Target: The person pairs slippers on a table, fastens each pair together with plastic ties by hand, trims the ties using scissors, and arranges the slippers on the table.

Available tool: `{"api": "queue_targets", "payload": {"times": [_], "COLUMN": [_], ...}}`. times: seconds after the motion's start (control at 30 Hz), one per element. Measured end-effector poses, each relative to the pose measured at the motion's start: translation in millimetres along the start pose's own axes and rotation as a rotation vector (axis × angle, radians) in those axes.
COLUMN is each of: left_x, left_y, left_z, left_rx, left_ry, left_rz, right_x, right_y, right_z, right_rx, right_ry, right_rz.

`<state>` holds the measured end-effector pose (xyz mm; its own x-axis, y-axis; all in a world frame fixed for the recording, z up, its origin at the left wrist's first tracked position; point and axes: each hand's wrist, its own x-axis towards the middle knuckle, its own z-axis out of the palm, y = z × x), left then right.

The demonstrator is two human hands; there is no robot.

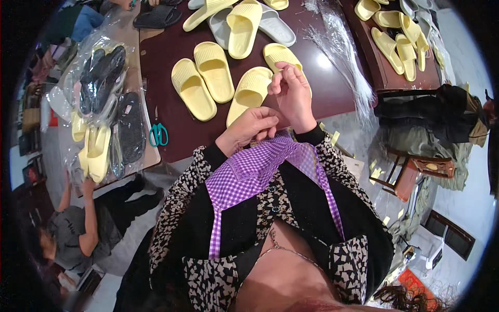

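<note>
My left hand (250, 127) is at the table's front edge with thumb and fingers pinched together. Just right of it and a little higher, my right hand (293, 96) has its fingers curled in. Whatever either hand pinches is too thin or too hidden to make out. One yellow slipper (250, 89) lies right behind my left hand. Another yellow slipper (279, 53) is partly covered by my right hand. To their left, two yellow slippers (193, 89) lie side by side, soles down. A bundle of clear thin plastic strands (345, 57) spreads over the table's right side.
More yellow slippers (244, 28) and grey slippers (278, 28) lie at the back. On the left, clear-bagged dark slippers (99, 78) cover another table near teal-handled scissors (158, 135). A person (75, 234) reaches there. Yellow slippers (408, 52) fill a right-hand table beside a wooden chair (405, 179).
</note>
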<state>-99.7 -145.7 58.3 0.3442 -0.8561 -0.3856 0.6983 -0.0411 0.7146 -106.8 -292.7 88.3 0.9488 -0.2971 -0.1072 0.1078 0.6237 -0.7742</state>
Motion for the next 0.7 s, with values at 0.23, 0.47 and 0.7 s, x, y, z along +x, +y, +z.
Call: {"api": "queue_targets", "payload": {"times": [0.23,0.47,0.7], "left_x": [-12,-24,0], "left_y": [4,-27,-56], "left_z": [-2,-29,-42], "left_rx": [0.257,1.207,1.265], "left_ry": [0.222,0.39,0.403], "left_rz": [0.145,0.48,0.408], "right_x": [-2,-39,-65], "right_y": [-15,-9,30], "right_z": [-29,-74,-119], "right_rx": [-0.128,-0.667,-0.555], "right_ry": [0.047,0.17,0.325], "right_rz": [-0.05,0.298,0.531]}}
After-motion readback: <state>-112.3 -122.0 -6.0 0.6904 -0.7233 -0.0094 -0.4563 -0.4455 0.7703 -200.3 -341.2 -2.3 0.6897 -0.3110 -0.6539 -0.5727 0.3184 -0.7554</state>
